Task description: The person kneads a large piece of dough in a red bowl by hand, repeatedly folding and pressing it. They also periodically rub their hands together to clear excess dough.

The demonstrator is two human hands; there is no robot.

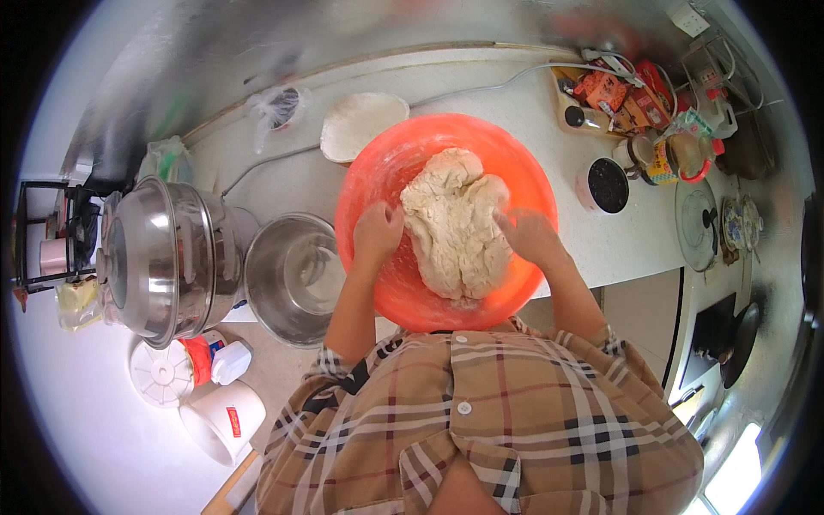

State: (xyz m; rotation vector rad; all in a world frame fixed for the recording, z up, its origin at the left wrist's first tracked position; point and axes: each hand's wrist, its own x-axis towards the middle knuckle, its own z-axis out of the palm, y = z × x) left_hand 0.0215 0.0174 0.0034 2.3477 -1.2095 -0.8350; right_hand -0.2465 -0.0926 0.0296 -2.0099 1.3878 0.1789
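Note:
A large lump of pale dough (pixel 458 225) lies in an orange-red plastic basin (pixel 537 167) in front of me. Its surface is rough and creased, with a fold running down from the top. Flour dusts the basin's inner wall. My left hand (pixel 378 230) is at the dough's left edge with fingers curled; whether they grip it is unclear. On the opposite side, my right hand (pixel 530 234) is slightly blurred, its thumb apart from the fingers and pointing at the dough's right edge. Both forearms reach over the basin's near rim.
A steel pot (pixel 290 277) stands left of the basin, beside a lidded steamer (pixel 161 257). Behind is a whitish shallow container (pixel 364 122). A dark-filled cup (pixel 605 185), several jars (pixel 682 151) and a glass lid (pixel 695 225) stand right. A cable (pixel 515 78) crosses the counter. White buckets (pixel 225 418) are lower left.

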